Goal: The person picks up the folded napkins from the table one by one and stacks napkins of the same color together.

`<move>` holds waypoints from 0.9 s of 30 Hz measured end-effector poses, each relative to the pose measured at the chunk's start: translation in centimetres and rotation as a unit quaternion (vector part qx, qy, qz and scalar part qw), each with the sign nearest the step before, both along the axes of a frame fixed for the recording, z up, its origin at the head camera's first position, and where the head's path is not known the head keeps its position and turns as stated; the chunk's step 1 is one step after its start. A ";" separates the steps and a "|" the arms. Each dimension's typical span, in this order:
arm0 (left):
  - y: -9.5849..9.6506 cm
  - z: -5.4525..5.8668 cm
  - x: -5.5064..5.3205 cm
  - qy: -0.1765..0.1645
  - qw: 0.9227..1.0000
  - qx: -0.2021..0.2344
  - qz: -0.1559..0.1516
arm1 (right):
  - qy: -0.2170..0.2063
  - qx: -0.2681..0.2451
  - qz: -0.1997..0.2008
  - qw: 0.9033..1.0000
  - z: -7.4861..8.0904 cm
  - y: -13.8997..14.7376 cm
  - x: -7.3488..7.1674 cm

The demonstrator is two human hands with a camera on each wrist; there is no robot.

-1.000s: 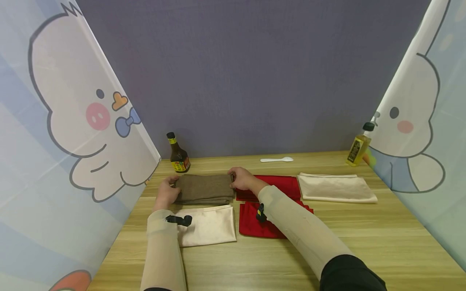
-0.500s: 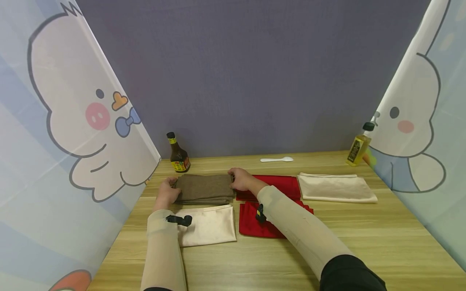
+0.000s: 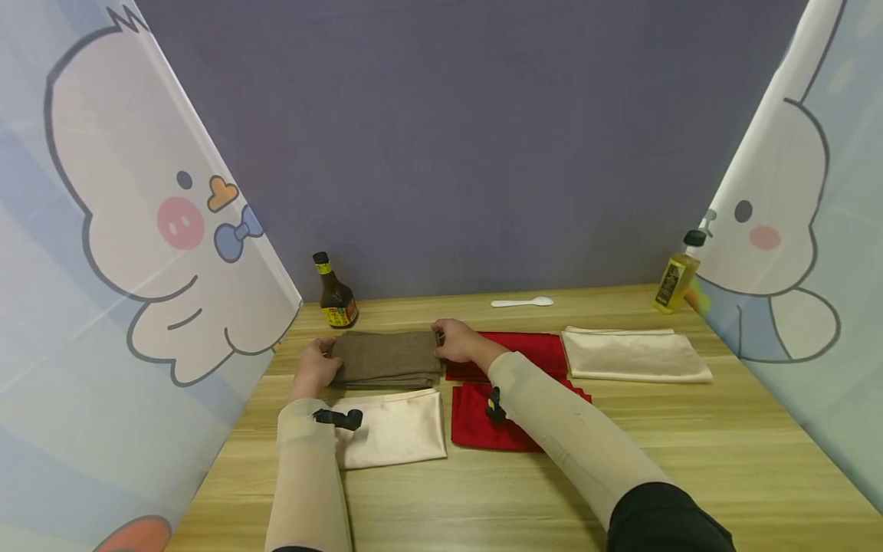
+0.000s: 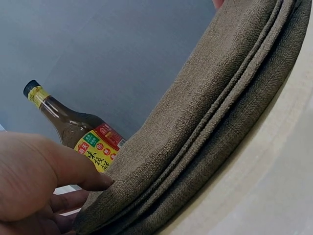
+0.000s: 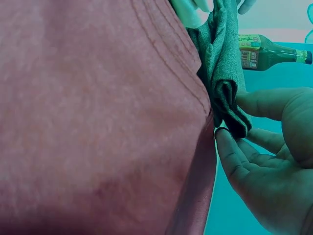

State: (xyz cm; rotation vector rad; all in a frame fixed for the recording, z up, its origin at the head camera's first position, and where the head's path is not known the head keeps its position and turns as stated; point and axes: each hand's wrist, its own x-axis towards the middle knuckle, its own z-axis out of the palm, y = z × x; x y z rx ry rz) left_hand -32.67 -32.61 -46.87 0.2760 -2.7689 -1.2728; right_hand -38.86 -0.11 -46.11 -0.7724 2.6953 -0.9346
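A folded brown cloth point(image 3: 386, 356) lies flat at the table's back left, several layers showing along its near edge. My left hand point(image 3: 317, 369) pinches its left end; in the left wrist view the thumb point(image 4: 85, 171) presses on top, with the other fingers at the end of the fold. At the right end my right hand point(image 3: 461, 343) pinches the corner, its thumb point(image 5: 259, 104) above and its fingertips below the folded layers. In front lies a folded cream cloth point(image 3: 400, 429), partly hidden by the left wrist.
Two folded red cloths point(image 3: 531, 351) lie right of the brown one, partly under the right arm. Another cream cloth point(image 3: 635, 356) is farther right. Along the back stand a dark sauce bottle point(image 3: 336, 300) and a yellow oil bottle point(image 3: 676, 284), with a white spoon point(image 3: 522, 303) between them.
The head view has shifted slightly, moving the whole scene a little to the left. Both hands keep their hold on the brown cloth, which stays in place.
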 end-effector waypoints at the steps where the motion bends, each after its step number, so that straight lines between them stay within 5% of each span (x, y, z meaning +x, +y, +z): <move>1: 0.0 0.0 0.0 0.002 1.000 -0.001 -0.001 | -0.006 -0.004 -0.001 1.000 0.0 0.1 0.1; 10: 0.3 -0.1 0.0 0.026 1.000 -0.005 0.007 | -0.021 -0.047 -0.009 0.999 0.5 1.3 1.0; 27: 4.3 1.4 0.3 0.176 0.984 0.024 0.000 | 0.033 -0.108 -0.011 0.994 1.5 6.1 3.9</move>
